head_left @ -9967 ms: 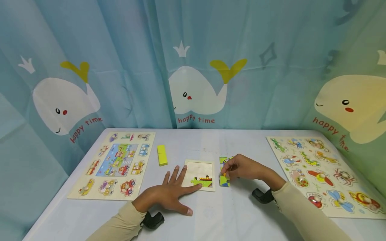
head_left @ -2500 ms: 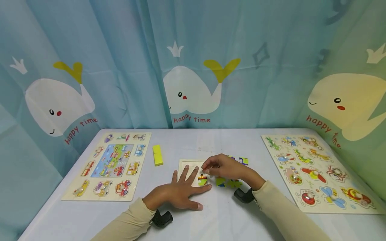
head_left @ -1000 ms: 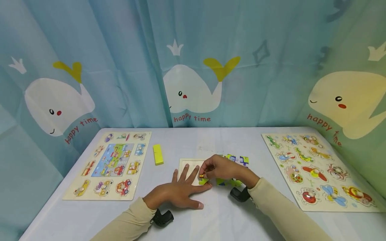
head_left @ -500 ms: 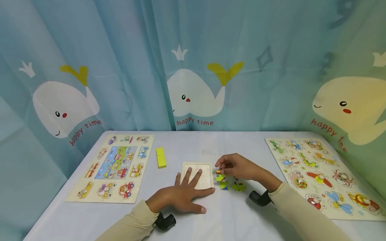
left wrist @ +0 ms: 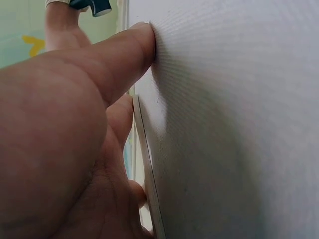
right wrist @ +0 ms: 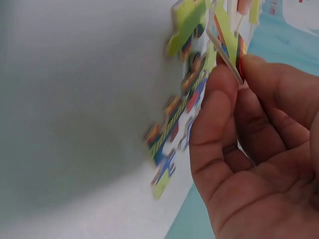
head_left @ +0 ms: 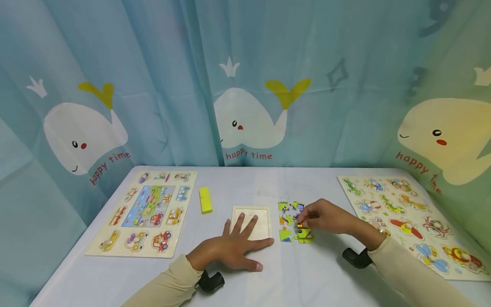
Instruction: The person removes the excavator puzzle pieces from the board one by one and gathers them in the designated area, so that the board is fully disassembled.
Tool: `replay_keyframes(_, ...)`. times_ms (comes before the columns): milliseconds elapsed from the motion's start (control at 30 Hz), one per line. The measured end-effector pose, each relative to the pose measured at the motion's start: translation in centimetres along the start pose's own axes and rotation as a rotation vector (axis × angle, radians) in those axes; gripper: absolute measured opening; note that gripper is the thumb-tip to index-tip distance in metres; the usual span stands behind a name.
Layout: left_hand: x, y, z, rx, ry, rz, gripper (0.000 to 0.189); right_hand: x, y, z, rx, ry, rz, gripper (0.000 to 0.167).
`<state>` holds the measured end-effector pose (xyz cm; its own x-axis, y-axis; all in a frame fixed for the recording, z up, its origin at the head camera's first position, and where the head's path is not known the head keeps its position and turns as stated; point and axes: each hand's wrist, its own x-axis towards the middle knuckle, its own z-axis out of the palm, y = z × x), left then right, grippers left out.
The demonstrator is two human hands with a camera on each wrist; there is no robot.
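My left hand (head_left: 239, 249) rests with spread, straight fingers over a small square wooden puzzle tray (head_left: 262, 225); its thumb lies on the white cloth below. The tray's visible inside shows bare wood. Right of it, my right hand (head_left: 326, 216) pinches a green jigsaw piece (head_left: 304, 233) with a red and yellow edge between thumb and fingers. In the right wrist view the held piece (right wrist: 228, 35) is tilted. Loose jigsaw pieces (head_left: 285, 236) lie under and beside it, partly hidden by the hand.
A yellow block (head_left: 205, 200) lies behind the tray to the left. A vehicle knob puzzle board (head_left: 128, 213) lies far left, an insect knob puzzle board (head_left: 377, 207) far right. A blue whale-print curtain (head_left: 176, 106) hangs behind the table.
Green pieces seen in the tray earlier are out of it. My right hand has carried the last one rightward to the loose pieces. My left hand has stayed on the tray.
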<state>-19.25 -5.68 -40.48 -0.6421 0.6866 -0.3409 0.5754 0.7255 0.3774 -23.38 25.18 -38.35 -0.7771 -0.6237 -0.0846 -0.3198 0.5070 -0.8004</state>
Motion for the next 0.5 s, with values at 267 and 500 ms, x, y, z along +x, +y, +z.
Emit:
replay_keyframes(267, 0.1, 0.3, -0.5, 0.029, -0.016, 0.001, 0.062, -2.0, 1.2, -0.7, 0.058, -0.038, 0.005, 0.011)
replay_keyframes(500, -0.2, -0.4, -1.1, 0.007, 0.011, 0.010, 0.062, -2.6, 2.1, -0.7, 0.004, -0.032, 0.014, 0.011)
